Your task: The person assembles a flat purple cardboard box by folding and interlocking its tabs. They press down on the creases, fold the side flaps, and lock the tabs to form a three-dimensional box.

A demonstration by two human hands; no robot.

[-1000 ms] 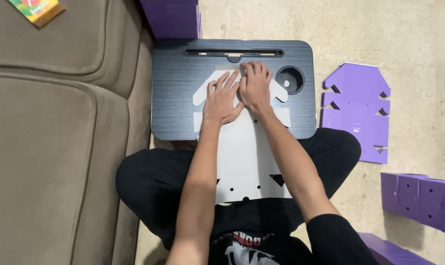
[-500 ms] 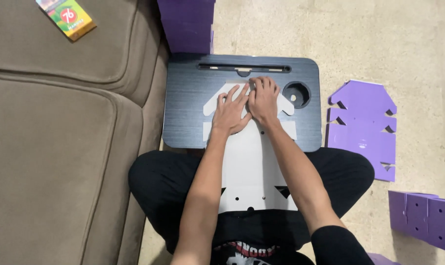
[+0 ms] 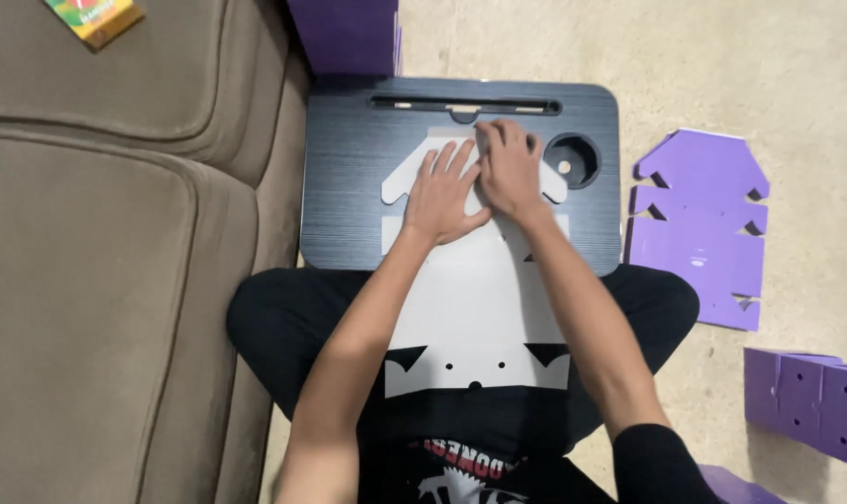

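The white card (image 3: 475,299) lies flat along the lap tray (image 3: 349,187), its far end by the tray's slot and its near end over the lap. The left hand (image 3: 444,198) presses it flat, open-palmed, gripping nothing; keep that palm firm so the sheet cannot slide. The right hand (image 3: 509,168), fingers curled down, bears on the far flap, best creased along its scored line; purple cards (image 3: 699,224) lie apart on the floor.
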